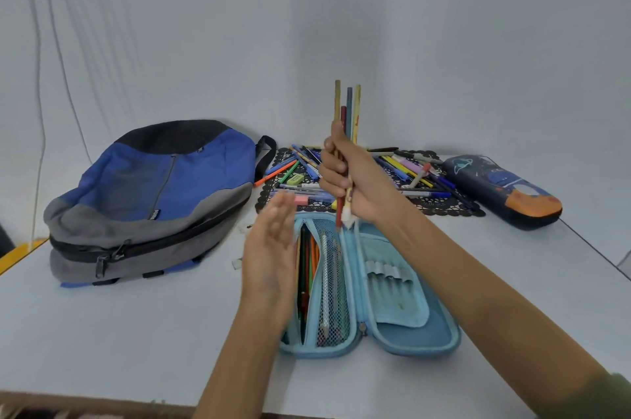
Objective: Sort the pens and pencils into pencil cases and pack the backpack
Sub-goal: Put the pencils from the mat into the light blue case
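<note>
A light blue pencil case (409, 336) lies open on the white table, with several pencils in its left half behind a mesh pocket. My right hand (351, 179) grips a bunch of pencils (348, 104) upright above the case's far end. Flat, with straight fingers, my left hand (269, 247) hovers over the case's left edge and holds nothing. Behind the hands, a heap of loose pens and pencils (409, 169) covers a black lace mat (440, 206). A dark blue pencil case (502, 189) with a space print lies shut at the right. The blue and grey backpack (153, 200) lies at the left.
A pink eraser (302, 200) and a green eraser (295, 179) lie on the mat's left part. The table's right edge (594, 244) runs diagonally past the dark case. A yellow strip (20, 253) shows at the far left. White walls close off the back.
</note>
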Tool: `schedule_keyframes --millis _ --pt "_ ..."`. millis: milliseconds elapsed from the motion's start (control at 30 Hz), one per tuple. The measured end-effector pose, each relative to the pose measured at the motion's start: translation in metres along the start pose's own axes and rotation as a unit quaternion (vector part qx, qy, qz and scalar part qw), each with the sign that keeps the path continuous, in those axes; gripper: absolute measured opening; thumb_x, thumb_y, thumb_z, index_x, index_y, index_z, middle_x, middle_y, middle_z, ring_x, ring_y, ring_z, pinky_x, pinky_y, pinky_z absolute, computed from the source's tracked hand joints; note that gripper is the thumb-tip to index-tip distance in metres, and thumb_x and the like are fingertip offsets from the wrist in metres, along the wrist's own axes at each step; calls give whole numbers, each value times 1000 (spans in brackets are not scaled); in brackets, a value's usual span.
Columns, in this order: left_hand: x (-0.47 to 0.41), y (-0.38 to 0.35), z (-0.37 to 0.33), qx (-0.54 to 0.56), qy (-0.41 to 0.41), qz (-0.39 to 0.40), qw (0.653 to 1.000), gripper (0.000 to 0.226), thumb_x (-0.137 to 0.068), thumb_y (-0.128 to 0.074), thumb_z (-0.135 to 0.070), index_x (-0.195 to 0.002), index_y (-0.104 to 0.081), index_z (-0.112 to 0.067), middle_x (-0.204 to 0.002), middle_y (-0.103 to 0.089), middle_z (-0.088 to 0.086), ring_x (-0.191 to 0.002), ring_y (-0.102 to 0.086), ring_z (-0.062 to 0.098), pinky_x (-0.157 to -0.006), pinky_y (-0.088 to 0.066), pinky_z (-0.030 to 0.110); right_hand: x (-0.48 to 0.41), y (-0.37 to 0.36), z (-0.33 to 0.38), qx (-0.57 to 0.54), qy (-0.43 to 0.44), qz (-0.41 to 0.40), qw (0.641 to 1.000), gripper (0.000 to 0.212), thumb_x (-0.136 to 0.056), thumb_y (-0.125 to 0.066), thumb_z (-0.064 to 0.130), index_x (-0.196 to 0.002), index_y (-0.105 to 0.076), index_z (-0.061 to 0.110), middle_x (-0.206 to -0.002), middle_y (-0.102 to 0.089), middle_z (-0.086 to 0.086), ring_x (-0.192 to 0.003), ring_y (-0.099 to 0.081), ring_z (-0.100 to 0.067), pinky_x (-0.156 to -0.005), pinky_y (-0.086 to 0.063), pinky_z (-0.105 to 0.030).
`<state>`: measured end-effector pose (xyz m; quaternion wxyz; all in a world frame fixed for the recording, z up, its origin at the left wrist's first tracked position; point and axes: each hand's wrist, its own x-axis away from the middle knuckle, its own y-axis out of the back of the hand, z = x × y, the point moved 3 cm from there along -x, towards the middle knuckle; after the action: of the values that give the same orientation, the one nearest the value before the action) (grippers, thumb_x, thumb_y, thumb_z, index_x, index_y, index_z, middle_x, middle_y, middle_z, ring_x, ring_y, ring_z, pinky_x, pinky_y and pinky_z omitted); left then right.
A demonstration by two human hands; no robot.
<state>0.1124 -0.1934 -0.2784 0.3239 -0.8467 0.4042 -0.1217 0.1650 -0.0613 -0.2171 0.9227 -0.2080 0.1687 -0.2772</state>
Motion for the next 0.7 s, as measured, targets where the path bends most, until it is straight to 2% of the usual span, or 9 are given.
schedule_keyframes --millis 33,100,200,267,367,467,567,633,700 --pt "-1 -10 9 80 59 -5 995 35 -98 -40 -18 -127 -57 -8 -127 -64 6 -123 -56 16 -109 -37 31 3 -6 0 -8 14 -4 1000 38 -95 -48 42 -70 -46 14 -50 -33 4 -35 -30 -7 -34 -27 -19" --pt "-2 -25 25 229 178 -8 957 32 -97 -42 -22 -118 -60 -5 -122 -64 12 -126 -53 23 -112 -34 38 10 -17 -2 -10 42 4 999 34 -98 -46 34 -74 -48 11 -55 -38 1 -41 -36 -10 -40 -34 -20" --pt "1 -37 37 345 245 8 906 32 -99 -40 -26 -109 -60 -2 -108 -67 19 -115 -58 28 -108 -37 41 23 -23 -8 57 87 14 994 23 -97 -50 26 -93 -58 4 -59 -45 -2 -46 -45 -15 -48 -45 -27" --pt "1 -40 39 356 245 5 902 32 -100 -40 -26 -109 -61 -4 -105 -68 17 -112 -60 26 -106 -39 39 32 -20 -13 110 95 5 989 24 -90 -59 27 -101 -61 6 -60 -52 -5 -51 -51 -19 -54 -50 -31" --pt "-2 -40 40 365 244 -19 898 32 -99 -45 -21 -119 -64 -6 -113 -67 16 -113 -61 28 -105 -42 40 42 -14 -19 158 93 3 983 14 -86 -66 21 -93 -64 10 -66 -61 -10 -59 -59 -23 -61 -54 -33" --pt "-3 -36 43 360 252 -50 897 22 -97 -44 -13 -102 -64 -3 -86 -68 16 -93 -65 25 -97 -48 38 44 -12 -19 152 92 23 984 14 -84 -67 15 -95 -65 6 -72 -63 -11 -64 -62 -27 -65 -55 -35" --pt "-2 -33 44 366 253 -54 894 24 -96 -44 -11 -111 -61 -3 -98 -65 17 -115 -60 24 -104 -44 40 41 -14 -14 127 102 31 986 20 -83 -65 19 -98 -64 6 -69 -62 -11 -58 -61 -26 -62 -54 -34" --pt "-1 -33 44 360 250 -58 897 31 -96 -45 -12 -122 -59 -1 -110 -64 17 -123 -56 24 -104 -44 42 40 -17 -12 118 99 32 988 19 -83 -66 27 -81 -61 9 -61 -56 -8 -49 -56 -22 -55 -49 -31" --pt "-1 -35 44 354 249 -54 900 31 -97 -45 -13 -122 -60 -1 -109 -65 19 -120 -58 25 -96 -50 42 39 -18 -13 98 78 14 992 34 -83 -66 34 -63 -49 12 -51 -46 -6 -39 -45 -19 -48 -40 -30"
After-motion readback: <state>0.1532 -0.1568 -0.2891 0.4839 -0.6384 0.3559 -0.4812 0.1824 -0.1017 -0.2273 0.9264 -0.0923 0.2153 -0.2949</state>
